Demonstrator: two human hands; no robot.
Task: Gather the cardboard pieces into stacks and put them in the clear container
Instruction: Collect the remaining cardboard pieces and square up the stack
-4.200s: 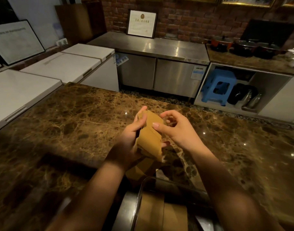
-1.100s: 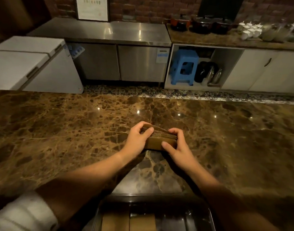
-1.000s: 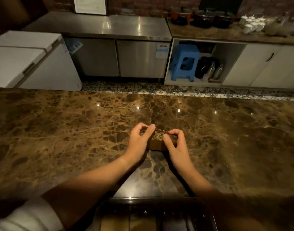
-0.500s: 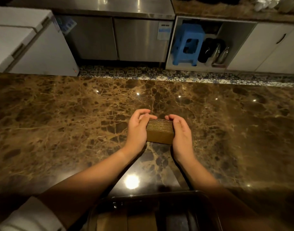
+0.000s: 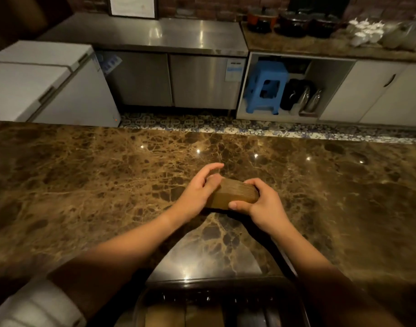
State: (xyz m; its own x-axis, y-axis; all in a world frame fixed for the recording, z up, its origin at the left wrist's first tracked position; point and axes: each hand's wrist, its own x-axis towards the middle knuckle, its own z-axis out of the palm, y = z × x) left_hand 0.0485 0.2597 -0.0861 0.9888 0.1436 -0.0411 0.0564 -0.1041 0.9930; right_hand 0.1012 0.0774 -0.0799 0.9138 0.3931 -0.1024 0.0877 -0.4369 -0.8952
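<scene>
A thick stack of brown cardboard pieces (image 5: 233,194) rests on edge on the marble counter (image 5: 108,185), tilted slightly. My right hand (image 5: 259,206) grips its right end, thumb on the near face. My left hand (image 5: 197,190) presses against its left end, with the index finger lifted off. The clear container (image 5: 216,289) sits at the near edge below my arms. More cardboard stacks (image 5: 178,316) stand inside it.
Beyond the counter's far edge runs a patterned tile floor (image 5: 202,121). White chest freezers (image 5: 49,86) stand at left, a steel cabinet (image 5: 174,76) in the middle, and a blue stool (image 5: 264,88) in an open shelf at right.
The loose pieces held up in both hands were set down on the counter and squared into a tight block. In the last half second my right hand wrapped over its end.
</scene>
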